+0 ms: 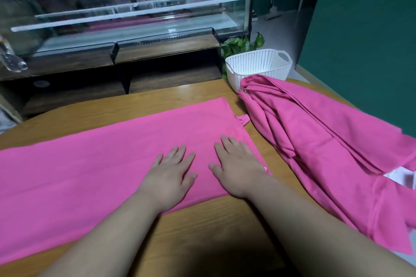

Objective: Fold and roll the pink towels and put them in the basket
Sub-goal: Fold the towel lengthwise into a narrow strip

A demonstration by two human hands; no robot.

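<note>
Pink towel (94,164) flat under left hand (170,177), right hand (238,170).

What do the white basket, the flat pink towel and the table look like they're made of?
Basket: probably moulded plastic, matte white, judging by its regular pierced lattice wall and cut-out handle.
Flat pink towel: thin, smooth cloth, possibly microfibre. It lies flat with few creases and no visible pile.
Table: wood or wood-look laminate. It shows light brown grain lines with a slight sheen.

Matt pink cloth towel (90,164), perforated white plastic basket (258,67), smooth wood-grain table (202,220), glass cabinet (135,7)
</note>
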